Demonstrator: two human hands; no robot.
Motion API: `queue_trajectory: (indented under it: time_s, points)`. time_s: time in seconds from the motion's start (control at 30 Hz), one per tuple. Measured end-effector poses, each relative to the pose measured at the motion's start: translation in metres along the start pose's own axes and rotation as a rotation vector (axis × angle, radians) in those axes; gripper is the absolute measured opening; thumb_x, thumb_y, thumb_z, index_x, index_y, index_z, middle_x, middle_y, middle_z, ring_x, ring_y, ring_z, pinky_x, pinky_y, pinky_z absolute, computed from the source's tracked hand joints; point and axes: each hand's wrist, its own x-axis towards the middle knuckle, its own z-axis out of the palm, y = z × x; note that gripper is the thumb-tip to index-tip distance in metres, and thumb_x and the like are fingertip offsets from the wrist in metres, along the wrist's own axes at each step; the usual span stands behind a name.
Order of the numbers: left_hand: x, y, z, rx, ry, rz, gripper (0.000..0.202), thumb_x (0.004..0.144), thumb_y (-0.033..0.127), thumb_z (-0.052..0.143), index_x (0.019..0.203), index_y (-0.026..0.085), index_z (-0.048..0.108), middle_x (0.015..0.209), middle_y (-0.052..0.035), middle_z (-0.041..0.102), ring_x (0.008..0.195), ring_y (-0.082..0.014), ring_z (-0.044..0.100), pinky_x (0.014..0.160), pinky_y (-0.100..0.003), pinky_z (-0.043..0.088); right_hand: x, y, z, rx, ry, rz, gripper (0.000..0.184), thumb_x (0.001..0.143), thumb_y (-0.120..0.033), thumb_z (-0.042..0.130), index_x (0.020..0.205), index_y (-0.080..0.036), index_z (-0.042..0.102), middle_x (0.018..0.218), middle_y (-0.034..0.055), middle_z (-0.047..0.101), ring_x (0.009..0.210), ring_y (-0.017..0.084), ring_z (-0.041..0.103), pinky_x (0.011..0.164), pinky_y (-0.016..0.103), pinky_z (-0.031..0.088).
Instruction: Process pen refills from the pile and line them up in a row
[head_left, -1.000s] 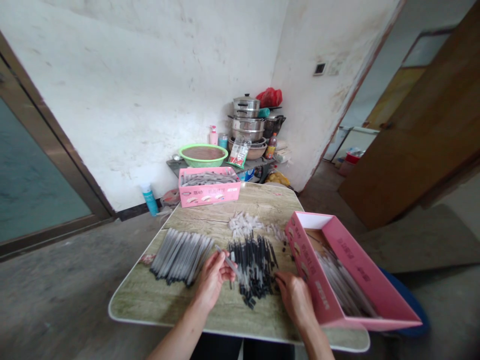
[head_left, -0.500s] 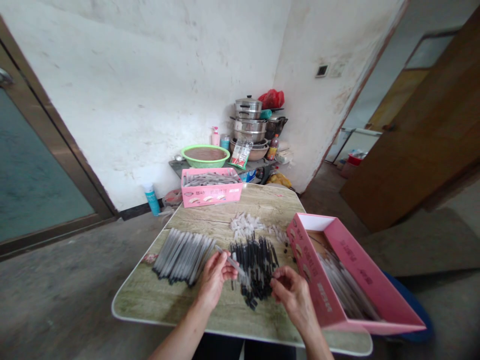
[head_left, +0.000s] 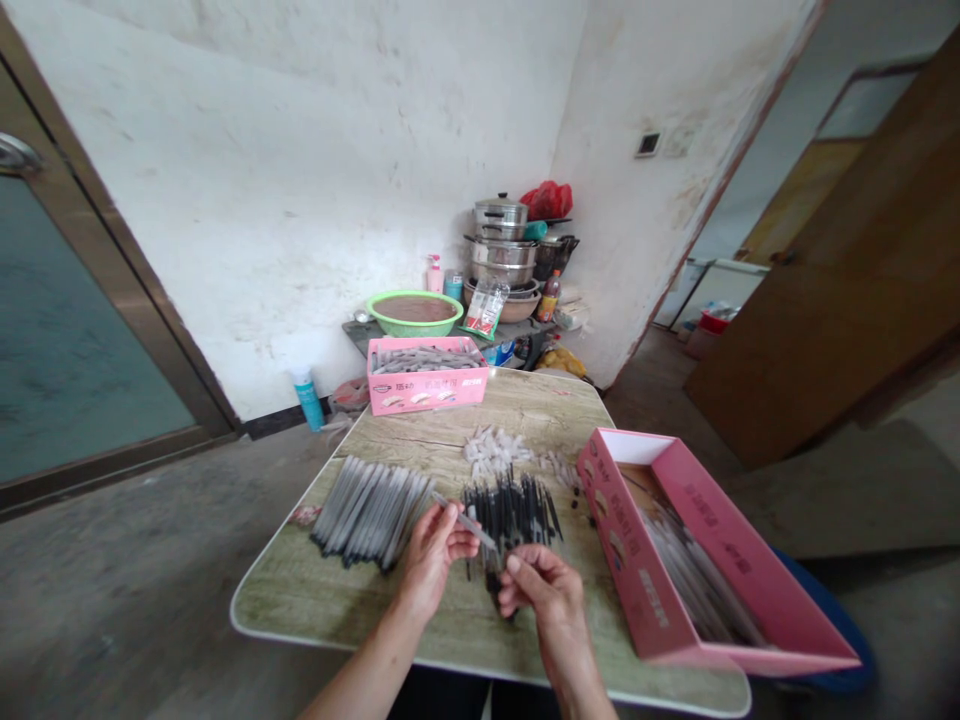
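Observation:
My left hand [head_left: 435, 550] is closed on a translucent pen barrel [head_left: 465, 520], which slants down to the right. Just right of the barrel's lower end, my right hand [head_left: 541, 585] has its thumb and fingertips pinched together; what they hold, if anything, I cannot make out. Beneath and behind it lies a pile of black pen refills [head_left: 517, 505], partly covered by the hand. To the left, a row of translucent pens [head_left: 371, 510] with dark ends lies side by side. A heap of small whitish pieces [head_left: 495, 450] sits beyond the refills.
A pink box [head_left: 427, 395] full of pens stands at the table's [head_left: 300, 600] far edge. On the right is a larger open pink box [head_left: 637, 570] with barrels inside. Beyond the table are a green basin [head_left: 415, 325] and stacked steel pots [head_left: 502, 260].
My right hand has moved left from the refill pile's right side, up close to the barrel's lower end. My left hand keeps the barrel at nearly the same place.

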Motion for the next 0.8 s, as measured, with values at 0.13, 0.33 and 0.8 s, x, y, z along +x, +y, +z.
queue_trajectory:
  time_s: [0.13, 0.33, 0.8]
  points:
    - [0.0, 0.0, -0.001, 0.003, -0.018, 0.009, 0.036, 0.074, 0.039, 0.071, 0.093, 0.011, 0.058, 0.073, -0.0097, 0.071, 0.058, -0.0154, 0.066, 0.052, -0.024, 0.054, 0.002, 0.008, 0.005, 0.052, 0.093, 0.013, 0.03, 0.069, -0.032, 0.077, 0.086, -0.01, 0.066, 0.068, 0.0038, 0.07, 0.058, 0.017, 0.067, 0.053, 0.025, 0.054]
    - [0.0, -0.001, -0.002, 0.028, -0.024, 0.021, 0.032, 0.079, 0.037, 0.066, 0.094, 0.011, 0.057, 0.075, -0.0102, 0.071, 0.058, -0.015, 0.066, 0.054, -0.025, 0.054, 0.003, 0.017, 0.01, 0.09, 0.129, -0.003, 0.028, 0.07, -0.031, 0.077, 0.086, -0.01, 0.067, 0.067, 0.0035, 0.07, 0.057, 0.016, 0.067, 0.054, 0.025, 0.055]
    - [-0.002, 0.0, -0.001, 0.071, -0.028, 0.034, 0.035, 0.078, 0.039, 0.066, 0.095, 0.011, 0.056, 0.075, -0.0101, 0.071, 0.06, -0.0162, 0.066, 0.056, -0.026, 0.055, 0.007, 0.025, 0.013, 0.089, 0.156, -0.037, 0.026, 0.068, -0.029, 0.078, 0.083, -0.012, 0.066, 0.066, 0.0015, 0.068, 0.054, 0.017, 0.066, 0.055, 0.028, 0.055]
